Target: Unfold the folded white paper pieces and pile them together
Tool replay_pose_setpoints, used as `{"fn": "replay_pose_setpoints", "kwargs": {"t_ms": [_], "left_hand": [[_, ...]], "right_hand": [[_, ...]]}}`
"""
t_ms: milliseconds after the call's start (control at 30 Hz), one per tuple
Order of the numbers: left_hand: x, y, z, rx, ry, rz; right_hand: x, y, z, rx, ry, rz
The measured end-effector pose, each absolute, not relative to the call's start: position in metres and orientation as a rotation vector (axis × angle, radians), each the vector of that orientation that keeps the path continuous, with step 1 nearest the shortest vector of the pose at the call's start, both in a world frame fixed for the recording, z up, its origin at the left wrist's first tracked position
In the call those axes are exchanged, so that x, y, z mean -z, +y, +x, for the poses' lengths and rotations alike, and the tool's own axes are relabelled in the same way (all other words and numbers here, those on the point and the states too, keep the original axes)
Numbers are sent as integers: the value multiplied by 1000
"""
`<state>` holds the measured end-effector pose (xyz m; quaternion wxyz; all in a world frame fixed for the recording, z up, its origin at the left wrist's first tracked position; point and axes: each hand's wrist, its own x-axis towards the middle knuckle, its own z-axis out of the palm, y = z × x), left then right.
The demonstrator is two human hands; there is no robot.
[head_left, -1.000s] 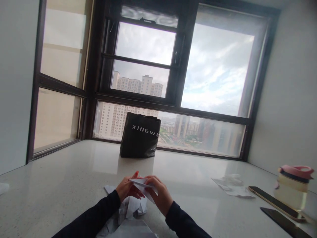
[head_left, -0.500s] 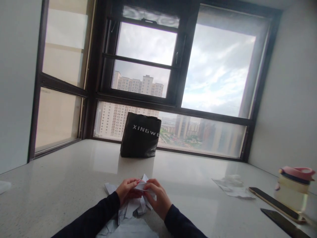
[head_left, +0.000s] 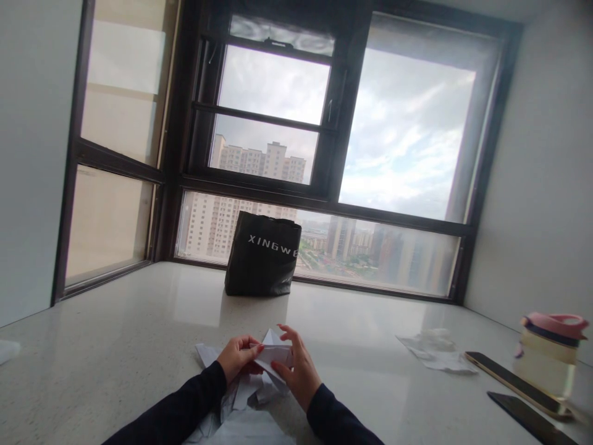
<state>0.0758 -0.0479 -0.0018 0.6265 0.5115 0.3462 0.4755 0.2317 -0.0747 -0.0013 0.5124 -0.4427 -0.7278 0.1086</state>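
Both of my hands hold a small piece of folded white paper [head_left: 274,350] just above the pale stone counter [head_left: 115,346]. My left hand [head_left: 237,358] pinches its left side with fingers curled. My right hand [head_left: 299,364] grips the right side between thumb and fingers, with the index finger raised over the top. Under my hands lies a heap of crumpled white paper sheets [head_left: 241,414]. Dark sleeves cover both forearms.
A black bag with white lettering [head_left: 262,254] stands at the back by the window. To the right lie a crumpled tissue [head_left: 435,352], two dark phones [head_left: 514,383] and a jar with a pink lid [head_left: 551,352]. A white scrap [head_left: 7,351] sits at the far left.
The folded paper has been turned and refolded between my fingers, and a pointed flap now stands up. My right index finger has lifted. My hands stayed in the same spot.
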Motion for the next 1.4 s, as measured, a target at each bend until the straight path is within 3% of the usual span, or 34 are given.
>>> {"fn": "replay_pose_setpoints", "kwargs": {"t_ms": [533,1400], "left_hand": [[-1,-47,75,-1080,788,1116],[-7,-54,74,-1106,706,1098]], "right_hand": [[-14,-76,238,-14,-1684,-924],[-21,-88,232,42,-1723,-858]]}}
